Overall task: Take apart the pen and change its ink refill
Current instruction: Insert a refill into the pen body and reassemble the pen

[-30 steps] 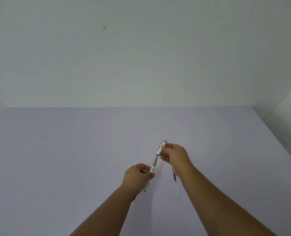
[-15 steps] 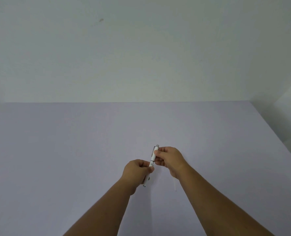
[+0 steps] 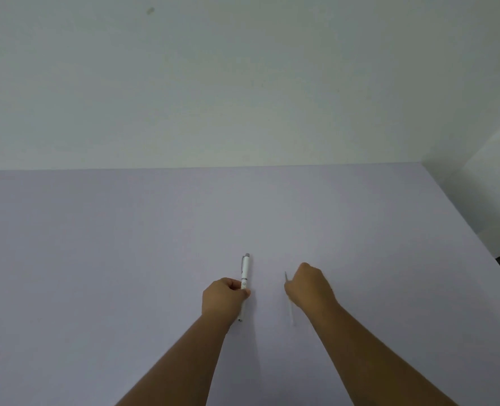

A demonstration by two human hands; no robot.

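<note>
Head cam: left hand (image 3: 224,297) is curled tight around a white pen (image 3: 245,272), gripping its lower half so the grey clip end sticks up and away past the knuckles and the tip pokes out below the fist. There's a small mark on the barrel near the thumb, too blurry to read. Right hand (image 3: 308,285), well apart to the right, is closed on a thin pale refill (image 3: 289,310); its ends show above and below the fist. Both sit over a plain lilac worktop (image 3: 96,259).
</note>
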